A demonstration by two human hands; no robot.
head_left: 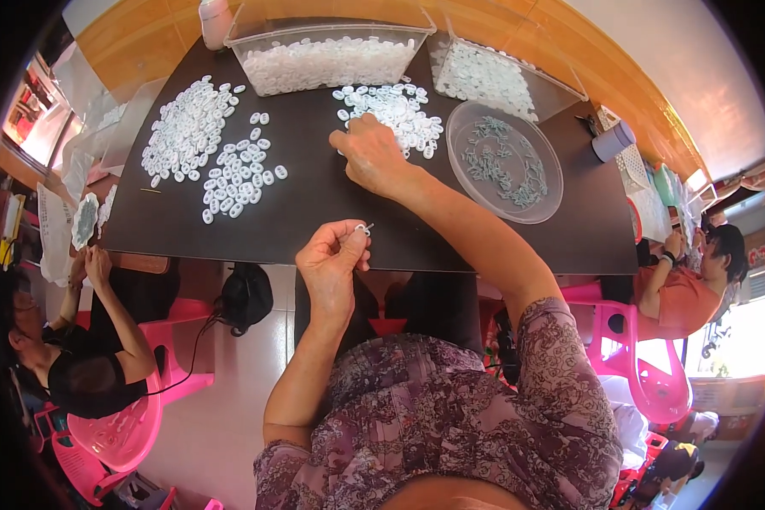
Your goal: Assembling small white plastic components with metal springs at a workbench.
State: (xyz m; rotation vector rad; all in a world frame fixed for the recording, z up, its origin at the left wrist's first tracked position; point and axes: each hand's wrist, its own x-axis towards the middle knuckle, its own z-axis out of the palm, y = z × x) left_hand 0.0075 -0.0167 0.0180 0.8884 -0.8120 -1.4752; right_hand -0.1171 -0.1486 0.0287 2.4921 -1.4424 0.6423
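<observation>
My left hand [330,263] is closed near the table's front edge, thumb and forefinger pinching a small white piece [363,229] with a thin greyish bit sticking out of it. Farther forward, my right hand [374,157] reaches down at the near left side of a heap of white oval pieces [408,119], each with small holes. Its fingers are drawn together at the tabletop, and whatever they grip is mostly hidden. Right of that heap, a round clear tray [542,212] holds many small grey-green slender parts.
A large heap of white ovals [183,132] and a looser group [238,178] lie on the dark table [306,208] at left. Two clear bins [331,32] [561,93] of white pieces stand behind. A lilac cup [614,141] is at right. People sit on both sides.
</observation>
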